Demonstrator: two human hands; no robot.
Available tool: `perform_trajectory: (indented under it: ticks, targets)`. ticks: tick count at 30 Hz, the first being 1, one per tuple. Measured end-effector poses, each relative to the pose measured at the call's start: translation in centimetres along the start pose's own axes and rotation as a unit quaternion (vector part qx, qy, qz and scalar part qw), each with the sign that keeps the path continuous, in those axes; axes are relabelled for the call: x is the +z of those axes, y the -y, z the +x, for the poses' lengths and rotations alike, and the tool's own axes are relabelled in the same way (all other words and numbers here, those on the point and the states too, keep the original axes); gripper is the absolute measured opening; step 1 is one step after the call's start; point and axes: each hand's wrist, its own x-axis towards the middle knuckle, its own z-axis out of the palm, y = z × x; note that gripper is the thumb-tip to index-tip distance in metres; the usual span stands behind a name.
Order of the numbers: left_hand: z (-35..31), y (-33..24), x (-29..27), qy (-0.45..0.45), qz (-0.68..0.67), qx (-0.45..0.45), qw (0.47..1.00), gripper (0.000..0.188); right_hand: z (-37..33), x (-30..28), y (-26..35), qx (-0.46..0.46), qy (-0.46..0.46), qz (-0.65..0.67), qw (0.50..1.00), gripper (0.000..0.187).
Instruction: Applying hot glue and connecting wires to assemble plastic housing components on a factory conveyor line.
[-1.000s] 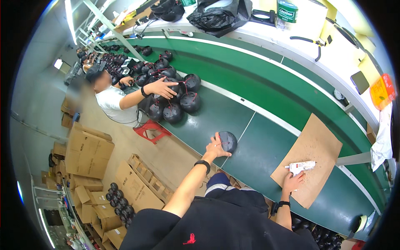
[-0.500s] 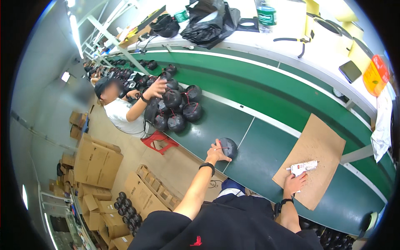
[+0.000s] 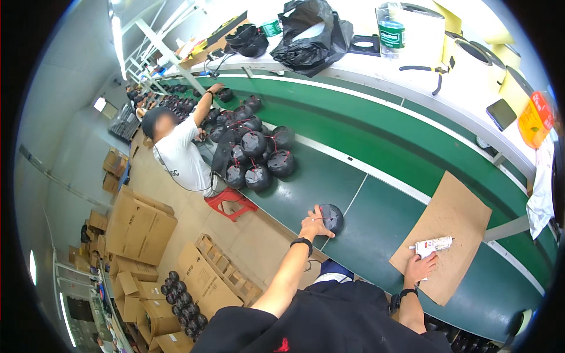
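Note:
My left hand grips the left side of a black, ball-shaped housing that sits on the green work surface. A thin red wire runs from the housing toward my fingers. At my right, a white hot glue gun lies across a brown cardboard sheet. My right hand is closed round its handle, most of which the palm hides. Between the two hands a stretch of green bench separates the housing from the cardboard.
A cluster of black round housings with red wires stands at left, beside a co-worker in white. The raised white shelf carries a black plastic bag, a bottle, pliers and a phone. Cardboard boxes fill the floor.
The view has shifted slightly, while my hands keep their holds on the housing and the glue gun. The co-worker's arm has moved from above the cluster to farther along the line.

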Motion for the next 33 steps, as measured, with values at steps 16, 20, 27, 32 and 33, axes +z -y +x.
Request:
perform_trajectory:
  ticks: [16, 20, 27, 32, 33]
  targets:
    - [0.3, 0.1, 0.1, -0.011, -0.015, 0.015, 1.000, 0.149, -0.1, 0.1, -0.3, -0.016, -0.023, 0.007, 1.000, 0.065]
    - [0.0, 0.6, 0.1, -0.009, -0.029, 0.009, 1.000, 0.148, -0.1, -0.3, 0.1, -0.020, -0.009, 0.024, 0.999, 0.065]
    - [0.1, 0.0, -0.1, -0.017, -0.039, 0.021, 0.999, 0.147, -0.1, 0.1, -0.3, -0.029, -0.039, -0.001, 0.999, 0.066]
    - [0.1, 0.4, -0.1, -0.014, -0.043, 0.017, 0.999, 0.147, 0.0, -0.4, 0.1, -0.009, 0.012, 0.016, 1.000, 0.064]
    - [0.1, 0.3, -0.1, -0.015, -0.039, 0.016, 0.999, 0.148, -0.1, -0.3, 0.0, -0.009, 0.013, 0.016, 1.000, 0.064]
